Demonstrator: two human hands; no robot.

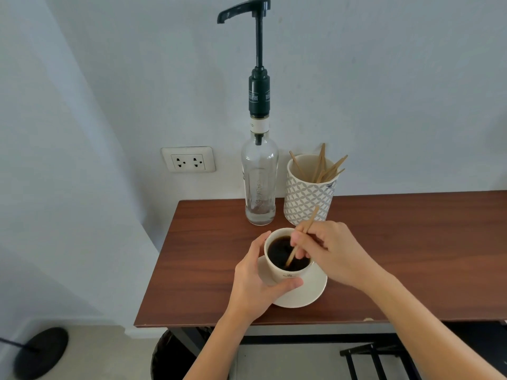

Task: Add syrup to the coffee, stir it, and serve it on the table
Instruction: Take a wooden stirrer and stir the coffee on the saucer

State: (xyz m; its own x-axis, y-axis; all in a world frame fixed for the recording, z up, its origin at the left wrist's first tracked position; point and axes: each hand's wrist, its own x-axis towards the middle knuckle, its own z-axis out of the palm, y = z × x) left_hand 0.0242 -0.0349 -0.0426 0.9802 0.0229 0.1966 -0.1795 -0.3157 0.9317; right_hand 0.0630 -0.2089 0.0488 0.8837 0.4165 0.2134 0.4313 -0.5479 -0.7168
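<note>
A cream cup [285, 274] full of black coffee [279, 250] stands on a cream saucer [307, 293] near the table's left front. My left hand [253, 281] wraps around the cup's left side and front. My right hand [329, 250] pinches a wooden stir stick [303, 235] whose lower end dips into the coffee. Behind the cup stands a clear glass syrup bottle [260, 182] with a tall black pump; only a little liquid shows at its bottom.
A patterned white holder [308, 198] with several wooden stir sticks stands right of the bottle. The brown wooden table [411, 256] ends at the wall, which carries a power outlet [188, 159]. Below sit a dark bin [171, 357] and a black rack [375, 360].
</note>
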